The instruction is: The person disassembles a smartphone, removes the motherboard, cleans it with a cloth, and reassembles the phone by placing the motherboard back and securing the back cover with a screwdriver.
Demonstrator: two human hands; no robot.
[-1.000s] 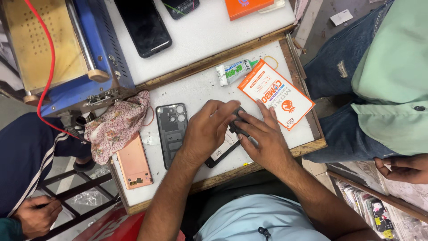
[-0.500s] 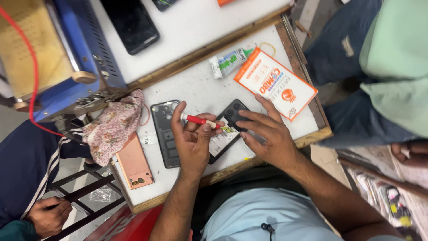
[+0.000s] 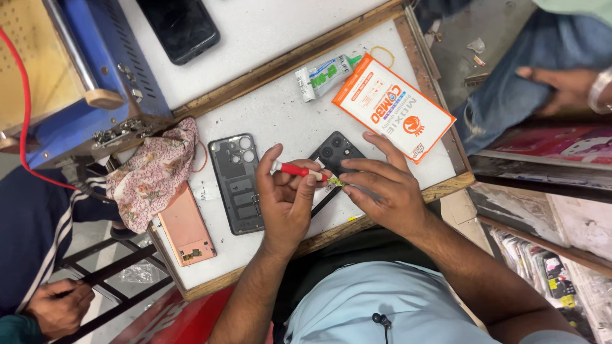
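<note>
Two hands (image 3: pixel 290 197), red-handled tool (image 3: pixel 294 169), perhaps screwdriver.

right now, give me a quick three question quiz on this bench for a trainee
1. True or false: the left hand holds a red-handled tool.
2. Which thing does the right hand rest on? A) the pink phone back B) the black phone C) the glue tube
3. Fill in: the floral cloth lies to the ____ of the grey phone frame in the picture.

Key: 1 true; 2 B; 3 left.
</note>
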